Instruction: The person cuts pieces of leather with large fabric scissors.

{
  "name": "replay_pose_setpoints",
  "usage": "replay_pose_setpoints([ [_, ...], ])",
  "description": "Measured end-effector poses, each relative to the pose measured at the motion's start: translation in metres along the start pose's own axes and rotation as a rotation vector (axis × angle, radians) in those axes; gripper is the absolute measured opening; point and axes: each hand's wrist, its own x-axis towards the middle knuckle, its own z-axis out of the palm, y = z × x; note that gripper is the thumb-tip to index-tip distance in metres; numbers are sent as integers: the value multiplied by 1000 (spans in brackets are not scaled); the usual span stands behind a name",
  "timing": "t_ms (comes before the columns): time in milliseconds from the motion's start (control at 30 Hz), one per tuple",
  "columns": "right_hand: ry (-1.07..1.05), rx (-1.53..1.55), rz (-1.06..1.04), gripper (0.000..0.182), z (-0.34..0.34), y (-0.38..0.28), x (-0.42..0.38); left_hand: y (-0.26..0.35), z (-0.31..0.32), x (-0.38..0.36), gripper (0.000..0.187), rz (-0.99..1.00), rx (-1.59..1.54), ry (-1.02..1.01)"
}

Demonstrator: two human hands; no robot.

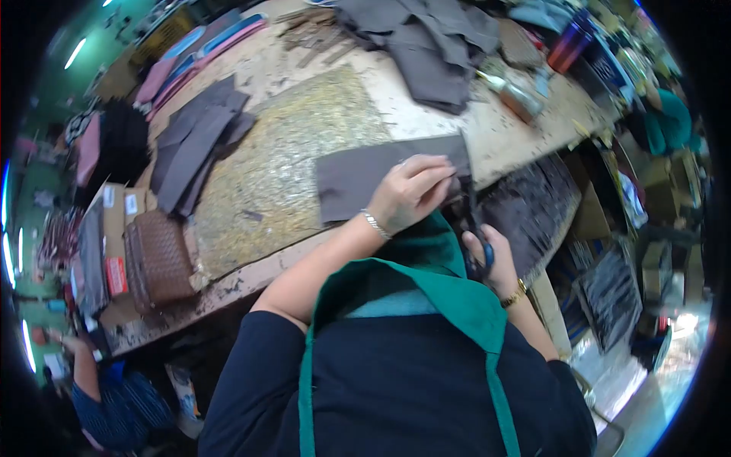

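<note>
A flat dark grey-brown sheet (354, 179) of leather-like material lies before me on the worktable. My left hand (415, 190) rests over its right part, the fingers closed together at the sheet's right edge. In my right hand (499, 260) is a pair of scissors (473, 206), my fingers wrapped round the blue handles. The dark blades point away from me and run along the right edge of the sheet, close to my left fingertips. Whether the blades are parted cannot be made out.
A worn, mottled board (282, 152) covers part of the worktable (415, 118). Dark cut pieces (199, 137) lie at left, with a larger dark pile (426, 46) at the back. A woven brown stack (160, 255) sits at the left edge. A bottle (516, 99) lies at right. Other people are nearby.
</note>
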Motion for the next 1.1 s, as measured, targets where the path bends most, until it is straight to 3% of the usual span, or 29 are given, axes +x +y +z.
replay_pose_setpoints([
  [67, 37, -86, -113, 31, -5, 27, 0, 17, -11, 31, 13, -31, -76, 255],
  [133, 197, 188, -166, 29, 10, 21, -9, 25, -15, 57, 12, -116, -420, 552],
  [200, 162, 224, -96, 35, 6, 20, -8, 20, -26, 67, 15, -152, -693, 732],
  [300, 55, -1, -204, 44, -6, 18, 0, 0, -48, 46, 19, -239, -444, 782],
  [367, 101, -98, -280, 47, -3, 13, 1, -17, -58, 3, 21, -354, -414, 792],
  [433, 74, -145, -313, 47, -9, 38, 8, -23, -78, -55, 28, -653, -112, 599],
  [467, 93, -123, -324, 46, -7, 53, 15, -12, -92, -71, 36, -728, 265, 436],
  [500, 71, -123, -335, 46, -4, 50, 17, -2, -100, -88, 42, -870, 73, 457],
  [533, 25, -57, -277, 45, -3, 47, 15, 10, -109, -97, 42, -873, 77, 466],
  [600, 6, -1, -201, 44, -9, 47, 9, 31, -118, -104, 50, -616, 482, 522],
  [633, -47, -35, -215, 44, -13, 48, 9, 38, -121, -102, 50, -618, 461, 514],
  [700, -49, -86, -213, 43, -10, 24, -1, 48, -124, -92, 62, -339, 725, 302],
  [733, -34, -91, -208, 43, -11, 25, -5, 48, -118, -85, 62, -334, 709, 300],
  [800, -112, 80, -174, 43, -10, 24, -5, 40, -99, -65, 69, -260, 728, -388],
  [900, -222, 104, -178, 41, -13, 20, -6, 7, -66, -46, 70, -359, 601, -756],
  [933, -222, 97, -182, 42, -13, 16, -10, 3, -61, -38, 70, -320, 582, -768],
  [1033, -236, 73, -105, 38, -16, 19, -16, -10, -49, -19, 74, -471, 652, -708],
  [1100, -273, 228, 61, 34, -18, 24, -18, -8, -45, -12, 78, -498, 665, -686],
])
